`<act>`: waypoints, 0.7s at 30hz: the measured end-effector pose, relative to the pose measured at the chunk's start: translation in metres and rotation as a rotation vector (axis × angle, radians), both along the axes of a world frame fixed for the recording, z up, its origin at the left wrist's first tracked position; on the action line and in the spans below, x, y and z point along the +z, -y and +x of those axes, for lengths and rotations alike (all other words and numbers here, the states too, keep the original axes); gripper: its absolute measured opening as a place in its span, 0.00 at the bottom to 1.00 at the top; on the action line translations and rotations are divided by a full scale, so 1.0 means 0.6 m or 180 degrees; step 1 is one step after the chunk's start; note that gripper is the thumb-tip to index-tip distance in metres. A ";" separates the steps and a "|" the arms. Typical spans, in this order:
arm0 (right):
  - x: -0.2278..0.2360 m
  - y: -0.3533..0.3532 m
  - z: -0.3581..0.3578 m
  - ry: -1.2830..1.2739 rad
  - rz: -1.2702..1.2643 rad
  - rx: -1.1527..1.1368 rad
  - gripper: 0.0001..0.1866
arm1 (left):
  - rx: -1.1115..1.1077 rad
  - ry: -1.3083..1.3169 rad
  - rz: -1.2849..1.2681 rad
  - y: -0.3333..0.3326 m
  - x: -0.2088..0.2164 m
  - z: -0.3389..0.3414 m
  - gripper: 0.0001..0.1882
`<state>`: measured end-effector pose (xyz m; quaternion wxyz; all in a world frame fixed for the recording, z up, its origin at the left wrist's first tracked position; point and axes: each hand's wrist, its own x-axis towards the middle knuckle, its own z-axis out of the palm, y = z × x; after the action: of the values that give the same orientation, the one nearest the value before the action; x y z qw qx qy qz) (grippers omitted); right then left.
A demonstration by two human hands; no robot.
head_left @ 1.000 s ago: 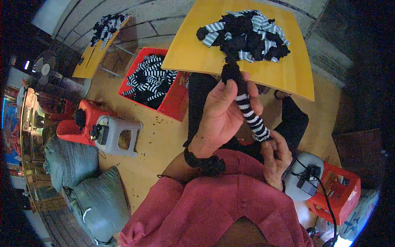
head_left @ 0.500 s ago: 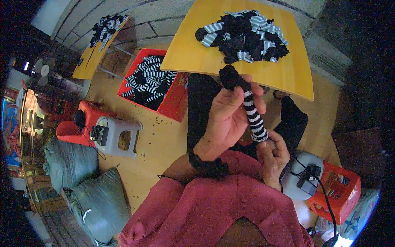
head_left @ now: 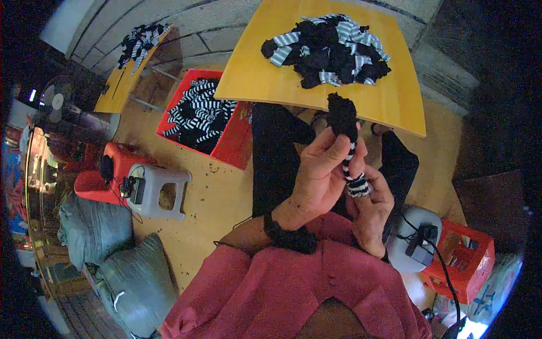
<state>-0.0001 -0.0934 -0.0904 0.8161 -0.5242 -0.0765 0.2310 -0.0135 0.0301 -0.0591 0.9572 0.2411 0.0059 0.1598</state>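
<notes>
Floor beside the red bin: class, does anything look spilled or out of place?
Yes: dark bits lie scattered on the tan floor near the red bin and grey stool. They look odd lying loose like dropped scraps, but are too small to identify.

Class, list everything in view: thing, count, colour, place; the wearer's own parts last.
Knit piece: 1, black and white, centre
Tables: 2, yellow, top, upper left
Piles: 2, black and grey, on the tables
Bin: 1, red, left of centre
Striped pieces: many, black and white, in bin
Stool: 1, grey, left
Seat: 1, red, beside stool
Sacks: 2, grey-green, lower left
Fan: 1, dark, far left
Seat top: 1, grey, lower right
Plastic stand: 1, red, lower right
Cable: 1, black, lower right
Floor: 1, tan, below
Shirt: 1, dark red, bottom
Trousers: 1 pair, black, below table
Left hand: 1, bare, gripping knit piece
Right hand: 1, bare, at striped end
</notes>
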 end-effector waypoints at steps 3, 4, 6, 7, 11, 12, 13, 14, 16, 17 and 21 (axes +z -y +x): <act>0.004 -0.006 0.003 0.0354 -0.0474 -0.0110 0.14 | 0.0040 0.0067 0.0311 -0.001 -0.002 0.005 0.16; 0.004 -0.008 0.003 0.0410 -0.0397 -0.0139 0.14 | 0.0108 0.0024 0.0438 -0.002 0.000 0.006 0.16; 0.003 -0.006 0.004 0.0479 -0.0325 -0.0162 0.14 | 0.0183 -0.0007 0.0560 -0.005 0.009 0.009 0.17; -0.001 0.000 0.004 0.0560 -0.0457 -0.0183 0.14 | 0.0296 0.0005 0.0570 -0.008 0.017 0.011 0.17; -0.013 0.025 -0.003 0.0711 -0.1009 -0.0114 0.14 | 0.0651 0.0147 0.0688 -0.028 0.038 0.017 0.15; -0.017 0.027 -0.003 0.0714 -0.1009 -0.0115 0.14 | 0.0651 0.0150 0.0689 -0.031 0.043 0.018 0.15; -0.023 0.028 -0.003 0.1160 -0.1306 -0.0299 0.14 | 0.0554 0.0125 0.0653 -0.032 0.047 0.019 0.15; -0.026 0.028 -0.002 0.1606 -0.1601 -0.0485 0.13 | 0.0456 0.0100 0.0619 -0.033 0.049 0.020 0.16; -0.026 0.028 -0.001 0.1892 -0.1703 -0.0549 0.14 | 0.0293 0.0129 0.0539 -0.029 0.045 0.014 0.14; -0.026 0.028 0.000 0.2181 -0.1811 -0.0618 0.14 | 0.0126 0.0160 0.0451 -0.026 0.043 0.011 0.13; -0.045 0.027 0.015 0.2905 -0.1786 -0.0975 0.17 | -0.0036 -0.0472 0.1626 -0.004 0.050 0.007 0.19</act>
<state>0.0090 -0.1094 -0.1172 0.5536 -0.7733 -0.2807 -0.1293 -0.0091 0.0328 -0.0294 0.8632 0.4860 0.0342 0.1327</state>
